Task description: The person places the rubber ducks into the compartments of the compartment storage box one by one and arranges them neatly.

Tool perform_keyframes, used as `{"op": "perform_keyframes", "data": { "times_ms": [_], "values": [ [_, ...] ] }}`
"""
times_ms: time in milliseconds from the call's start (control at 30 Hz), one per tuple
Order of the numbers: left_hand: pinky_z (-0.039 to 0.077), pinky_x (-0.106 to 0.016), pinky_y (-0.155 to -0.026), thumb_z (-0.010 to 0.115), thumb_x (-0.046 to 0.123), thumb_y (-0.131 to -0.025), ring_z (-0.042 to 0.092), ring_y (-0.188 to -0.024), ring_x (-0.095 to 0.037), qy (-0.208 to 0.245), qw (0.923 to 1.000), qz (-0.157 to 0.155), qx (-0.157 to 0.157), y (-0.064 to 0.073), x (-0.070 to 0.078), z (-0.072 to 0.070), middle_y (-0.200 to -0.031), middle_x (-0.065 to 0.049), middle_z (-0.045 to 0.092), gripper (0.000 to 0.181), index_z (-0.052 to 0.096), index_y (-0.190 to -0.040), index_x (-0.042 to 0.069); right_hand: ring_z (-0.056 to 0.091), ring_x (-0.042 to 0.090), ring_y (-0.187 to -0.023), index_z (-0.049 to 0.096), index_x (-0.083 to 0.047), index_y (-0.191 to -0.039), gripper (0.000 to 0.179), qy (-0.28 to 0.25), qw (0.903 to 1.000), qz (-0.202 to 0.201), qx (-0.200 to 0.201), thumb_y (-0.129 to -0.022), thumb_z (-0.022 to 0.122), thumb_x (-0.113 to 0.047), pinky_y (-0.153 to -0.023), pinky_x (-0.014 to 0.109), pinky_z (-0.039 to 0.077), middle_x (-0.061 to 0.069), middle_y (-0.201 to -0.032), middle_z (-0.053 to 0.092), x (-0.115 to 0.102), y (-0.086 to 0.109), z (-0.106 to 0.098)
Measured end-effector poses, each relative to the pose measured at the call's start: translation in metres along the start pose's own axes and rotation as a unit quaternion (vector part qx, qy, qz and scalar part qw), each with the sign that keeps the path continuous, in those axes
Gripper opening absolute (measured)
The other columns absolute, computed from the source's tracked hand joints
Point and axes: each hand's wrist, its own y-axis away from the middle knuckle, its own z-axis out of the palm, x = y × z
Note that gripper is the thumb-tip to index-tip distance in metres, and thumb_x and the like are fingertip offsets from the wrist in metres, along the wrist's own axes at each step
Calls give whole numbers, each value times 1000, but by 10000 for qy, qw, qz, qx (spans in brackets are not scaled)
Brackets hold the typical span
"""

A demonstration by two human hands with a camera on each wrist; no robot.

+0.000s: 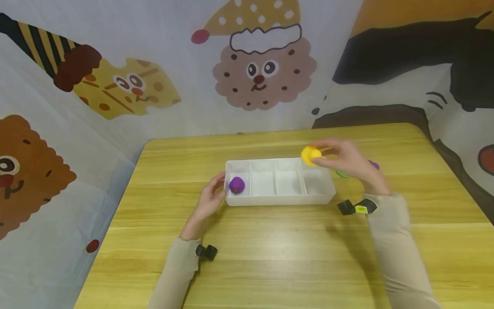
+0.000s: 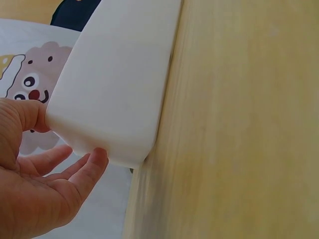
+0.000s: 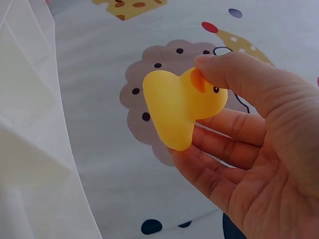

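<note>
A: Here we are, hands well apart and both busy! The left hand (image 1: pixel 210 199) grips its end of the box (image 1: pixel 279 200), thumb at the rim, fingers against the outer wall.

B: And the right hand (image 1: pixel 345 161)?

A: Clamped on the duck (image 3: pixel 169 107), a neat pinch: thumb by the bill, fingers behind. The duck hangs in the air above the end of the box farthest from the left hand.

B: Anything else about?

A: A purple toy (image 1: pixel 237 185) sits in the compartment right beside the left hand. Past the right hand, a green piece (image 1: pixel 342 174) and a purple piece (image 1: pixel 374 165) peek out on the surface (image 1: pixel 270 249), too hidden to identify.

B: So how should this be handled?

A: Lightly, I'd say! The duck looks soft and smooth, so a hard squeeze could make it slip. Carry it clear of the rim and of the divider (image 1: pixel 302 178) just below the right hand.

B: And the left?

A: Firm but quiet, bracing the box so a knock can't slide it. If the duck goes down there, base first, wrist level, and no letting go until it touches bottom.
</note>
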Motion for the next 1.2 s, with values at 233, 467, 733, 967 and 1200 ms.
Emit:
{"op": "perform_keyframes", "data": {
  "times_ms": [233,467,733,967,1200],
  "values": [
    [39,-49,-105,47,-17,-86,36,-125,-49,-18,10000,7,0,-1,1,0,-138,-35,34,52,31,-136,-16,62,20,-90,63,5,-114,38,-94,9998,-95,-136,-77,73,2,-82,23,55,17,-110,66,-2,-9,9],
    [40,-48,-104,47,-18,-85,38,-123,-48,29,10000,85,16,-2,-1,0,-137,-34,37,52,33,-135,-16,63,26,-90,63,6,-113,38,-215,9995,-100,-220,-77,73,2,-82,36,57,18,-110,65,-6,-17,18],
    [41,-48,-103,47,-18,-84,39,-121,-50,-2,9998,197,18,-1,-1,-1,-135,-36,38,52,33,-134,-17,63,29,-92,63,7,-112,38,-451,9984,-188,-297,-76,73,3,-82,44,56,20,-111,64,-9,-25,28],
    [41,-48,-103,47,-17,-85,39,-122,-49,-16,9999,137,2,-1,-1,-1,-136,-35,37,53,33,-135,-16,63,29,-93,62,6,-113,38,-588,9972,-168,-427,-77,73,1,-83,45,55,19,-111,64,-16,-31,38],
    [39,-49,-104,46,-18,-85,37,-123,-50,-14,9999,101,-21,0,2,-1,-136,-36,35,52,32,-135,-18,62,28,-95,62,5,-114,39,-629,9962,-87,-598,-78,74,-2,-85,43,55,18,-112,64,-20,-37,46]
  ]
}}
